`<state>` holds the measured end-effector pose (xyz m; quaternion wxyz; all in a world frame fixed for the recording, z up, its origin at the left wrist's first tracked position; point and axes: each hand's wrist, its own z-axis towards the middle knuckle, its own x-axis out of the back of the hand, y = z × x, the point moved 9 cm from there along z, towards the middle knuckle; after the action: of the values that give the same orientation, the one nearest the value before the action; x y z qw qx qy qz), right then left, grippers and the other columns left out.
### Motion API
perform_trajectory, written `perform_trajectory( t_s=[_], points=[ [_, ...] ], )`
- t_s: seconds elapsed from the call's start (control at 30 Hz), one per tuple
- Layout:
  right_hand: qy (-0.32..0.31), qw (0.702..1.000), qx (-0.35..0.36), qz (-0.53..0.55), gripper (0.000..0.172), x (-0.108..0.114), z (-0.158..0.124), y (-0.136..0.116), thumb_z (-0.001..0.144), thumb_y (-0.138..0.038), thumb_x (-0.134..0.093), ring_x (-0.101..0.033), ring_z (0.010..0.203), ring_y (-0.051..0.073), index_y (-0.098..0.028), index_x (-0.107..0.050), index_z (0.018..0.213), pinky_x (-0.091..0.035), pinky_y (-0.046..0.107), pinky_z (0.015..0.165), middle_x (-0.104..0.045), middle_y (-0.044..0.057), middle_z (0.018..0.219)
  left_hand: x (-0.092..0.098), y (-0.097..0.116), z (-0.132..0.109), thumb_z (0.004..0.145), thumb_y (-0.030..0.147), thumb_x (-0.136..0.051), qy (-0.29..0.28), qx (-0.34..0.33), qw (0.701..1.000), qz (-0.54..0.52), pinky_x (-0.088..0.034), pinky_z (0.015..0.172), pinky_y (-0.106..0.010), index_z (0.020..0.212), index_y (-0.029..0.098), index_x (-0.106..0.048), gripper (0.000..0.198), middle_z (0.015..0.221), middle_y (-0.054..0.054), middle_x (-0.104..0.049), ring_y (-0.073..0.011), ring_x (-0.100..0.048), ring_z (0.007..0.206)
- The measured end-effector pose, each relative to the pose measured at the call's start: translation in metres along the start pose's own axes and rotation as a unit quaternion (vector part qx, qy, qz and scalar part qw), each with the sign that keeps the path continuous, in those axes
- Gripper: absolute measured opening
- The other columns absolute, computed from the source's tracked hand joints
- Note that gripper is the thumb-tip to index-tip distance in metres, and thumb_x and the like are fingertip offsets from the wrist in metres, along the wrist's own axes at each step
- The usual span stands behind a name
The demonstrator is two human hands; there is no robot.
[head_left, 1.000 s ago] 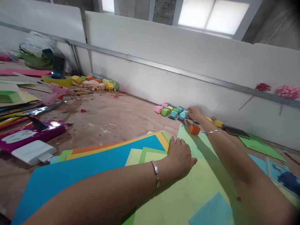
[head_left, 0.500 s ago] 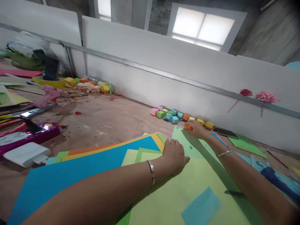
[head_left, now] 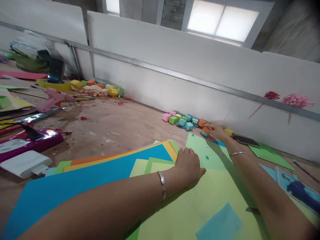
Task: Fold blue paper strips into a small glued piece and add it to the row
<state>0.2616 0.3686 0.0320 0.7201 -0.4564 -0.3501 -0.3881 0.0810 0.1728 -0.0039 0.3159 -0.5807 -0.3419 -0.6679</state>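
Observation:
My right hand (head_left: 218,131) reaches to the far row of small folded paper cubes, its fingers closed on an orange paper cube (head_left: 207,129). A light blue piece shows just under that cube, and another orange cube (head_left: 202,123) sits beside it. Light blue paper cubes (head_left: 189,126) lie to the left in the same row. Flat on coloured paper, my left hand (head_left: 188,168) holds nothing, its thumb stretched out to the right. Beneath it are a blue sheet (head_left: 100,173) and pale green sheets (head_left: 215,186). A light blue paper piece (head_left: 220,224) lies in front.
At left stand a purple power strip (head_left: 32,143), a white adapter (head_left: 26,163) and a pink glue gun (head_left: 51,100). More paper cubes (head_left: 95,90) are piled by the white board (head_left: 150,86). A phone (head_left: 247,140) and a dark blue tool (head_left: 303,193) lie at right.
My right hand has carried the orange cube slightly farther back and right, up against the row. My left hand stays on the paper. The view has shifted a little.

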Motion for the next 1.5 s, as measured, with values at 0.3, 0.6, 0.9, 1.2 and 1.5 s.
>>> perform_trajectory(
  t_s=[0.3,0.6,0.9,1.2,1.5],
  points=[
    [0.002,0.991,-0.008,-0.132,0.031,-0.003,-0.004,-0.004,0.093,-0.036,-0.059,-0.061,0.103,0.021,-0.017,-0.060,0.117,-0.053,0.043,0.088,-0.061,0.008,0.120,-0.003,0.000,0.002,0.095,0.053,-0.038,0.029,-0.005,1.000,-0.005,-0.037,0.098,-0.047,0.127,0.004,-0.058,0.061,0.128,-0.024,-0.057,-0.0358,-0.049,0.119],
    [0.127,0.970,-0.109,-0.174,0.033,-0.009,-0.015,0.014,0.084,-0.030,-0.065,-0.057,0.102,0.023,-0.016,-0.060,0.114,-0.048,0.039,0.085,-0.060,0.009,0.110,-0.003,0.001,0.002,0.096,0.054,-0.036,0.018,-0.002,1.000,-0.001,-0.034,0.101,-0.048,0.130,0.005,-0.055,0.063,0.135,-0.025,-0.053,-0.0365,-0.046,0.125],
    [0.099,0.970,-0.104,-0.197,0.033,-0.015,-0.018,0.020,0.093,-0.035,-0.059,-0.059,0.110,0.023,-0.018,-0.059,0.121,-0.051,0.046,0.092,-0.058,0.009,0.127,-0.003,0.000,0.002,0.096,0.054,-0.036,0.019,-0.002,1.000,-0.003,-0.035,0.100,-0.047,0.130,0.005,-0.056,0.063,0.132,-0.024,-0.056,-0.0353,-0.048,0.122],
    [0.060,0.976,-0.052,-0.204,0.037,-0.010,-0.005,-0.014,0.092,-0.035,-0.060,-0.062,0.102,0.022,-0.017,-0.055,0.125,-0.052,0.040,0.086,-0.062,0.010,0.120,-0.001,0.000,0.000,0.096,0.053,-0.035,0.003,0.001,1.000,-0.004,-0.033,0.101,-0.047,0.132,0.006,-0.055,0.062,0.135,-0.025,-0.053,-0.0356,-0.045,0.125],
    [0.057,0.970,-0.037,-0.234,0.027,-0.031,0.022,-0.049,0.082,-0.027,-0.062,-0.062,0.102,0.030,-0.018,-0.062,0.107,-0.047,0.036,0.081,-0.068,0.016,0.109,-0.001,0.001,0.001,0.096,0.053,-0.036,0.000,-0.003,1.000,-0.001,-0.033,0.102,-0.049,0.133,0.002,-0.053,0.065,0.135,-0.026,-0.052,-0.0366,-0.046,0.123]
  ],
)
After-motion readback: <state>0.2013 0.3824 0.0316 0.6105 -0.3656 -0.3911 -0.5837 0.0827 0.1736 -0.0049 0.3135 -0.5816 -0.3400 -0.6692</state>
